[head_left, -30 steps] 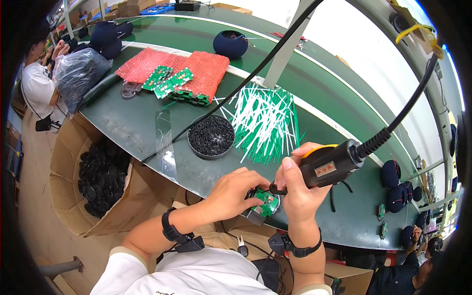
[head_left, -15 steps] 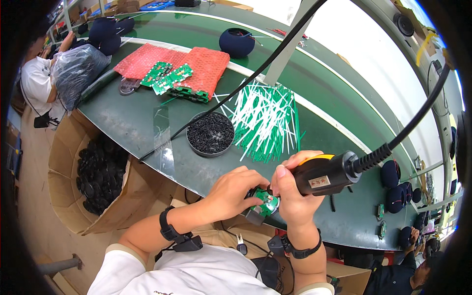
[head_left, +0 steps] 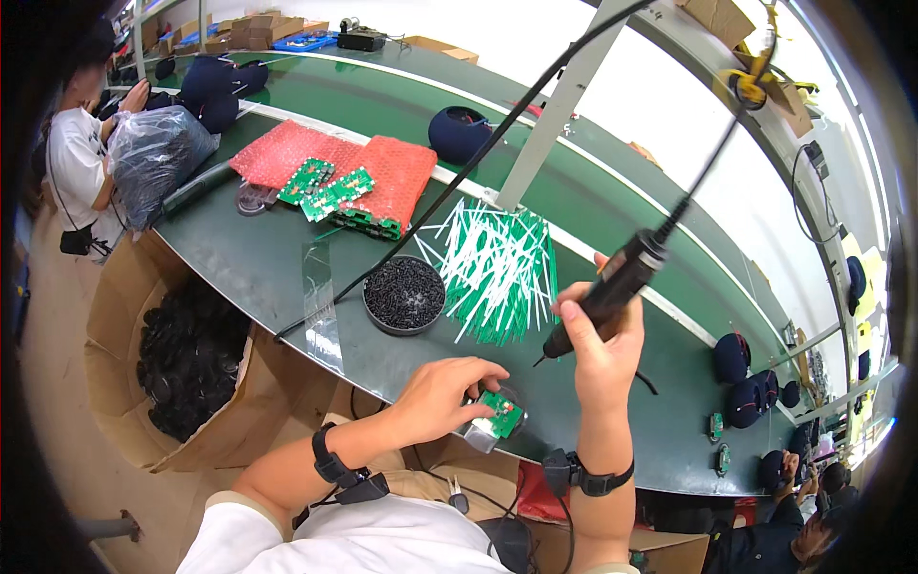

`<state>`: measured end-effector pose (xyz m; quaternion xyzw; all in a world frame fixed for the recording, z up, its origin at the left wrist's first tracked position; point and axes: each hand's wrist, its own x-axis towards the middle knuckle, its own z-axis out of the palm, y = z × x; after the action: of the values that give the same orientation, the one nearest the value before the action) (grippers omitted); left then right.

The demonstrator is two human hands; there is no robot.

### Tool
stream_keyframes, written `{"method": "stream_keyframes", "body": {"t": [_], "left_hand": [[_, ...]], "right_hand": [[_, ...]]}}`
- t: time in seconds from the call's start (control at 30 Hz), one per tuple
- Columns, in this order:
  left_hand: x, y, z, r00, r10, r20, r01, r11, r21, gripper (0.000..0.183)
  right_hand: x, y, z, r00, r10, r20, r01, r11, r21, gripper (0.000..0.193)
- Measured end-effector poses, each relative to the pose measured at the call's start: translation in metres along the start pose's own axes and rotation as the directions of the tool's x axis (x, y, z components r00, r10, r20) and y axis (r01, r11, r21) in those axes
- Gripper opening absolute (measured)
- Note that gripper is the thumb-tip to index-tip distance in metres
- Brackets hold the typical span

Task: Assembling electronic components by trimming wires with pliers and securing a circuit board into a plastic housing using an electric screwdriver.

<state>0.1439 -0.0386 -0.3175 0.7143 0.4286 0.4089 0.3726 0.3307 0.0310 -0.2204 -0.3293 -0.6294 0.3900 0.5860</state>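
My left hand (head_left: 448,394) is at the bench's near edge, its thumb and fingers around a small green circuit board (head_left: 501,417) in a dark, partly clear housing. In my right hand (head_left: 601,346) is a black electric screwdriver (head_left: 617,282), tilted, its bit pointing down and left. The bit is apart from the board. From its upper end a cord runs up to a hanging yellow hook. Beyond my hands lie a round dish of small black parts (head_left: 404,295) and a heap of white and green strips (head_left: 497,273).
Red bubble-wrap packs (head_left: 397,177) and loose green boards (head_left: 337,194) lie at the back left. A carton of black discs (head_left: 258,402) stands left of the bench. A dark cable crosses the bench. Dark blue round pieces (head_left: 732,357) sit at right. Other people work at both sides.
The screwdriver has lifted off the board and swung upright, up and right, with my right hand. My left hand and the board have shifted slightly left and down.
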Motion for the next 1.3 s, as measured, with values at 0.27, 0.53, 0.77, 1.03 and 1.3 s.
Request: {"method": "stream_keyframes", "body": {"t": [0.27,0.53,0.77,1.03,1.3], "left_hand": [[-0.004,-0.006,0.004,0.999,0.015,-0.044,-0.016,0.999,-0.029,0.051],[-0.006,-0.006,0.004,0.996,0.056,-0.066,-0.057,0.998,-0.011,0.042],[-0.006,-0.006,0.0,0.996,0.051,-0.069,-0.059,0.99,-0.126,0.038],[-0.011,-0.006,-0.004,0.961,0.14,-0.237,-0.177,0.974,-0.141,0.023],[-0.011,-0.004,-0.005,0.969,0.088,-0.231,-0.115,0.988,-0.107,0.011]], "right_hand": [[-0.07,0.014,-0.049,0.836,0.535,0.12,-0.176,0.469,-0.866,0.024],[-0.097,0.019,-0.048,0.816,0.575,0.067,-0.407,0.652,-0.639,0.021],[-0.102,0.014,-0.044,0.864,0.468,0.183,-0.174,0.62,-0.765,0.027],[-0.099,0.03,-0.064,0.683,0.709,0.179,-0.658,0.702,-0.272,0.018],[0.014,0.092,-0.191,0.779,0.594,-0.201,-0.611,0.791,-0.033,0.012]]}}
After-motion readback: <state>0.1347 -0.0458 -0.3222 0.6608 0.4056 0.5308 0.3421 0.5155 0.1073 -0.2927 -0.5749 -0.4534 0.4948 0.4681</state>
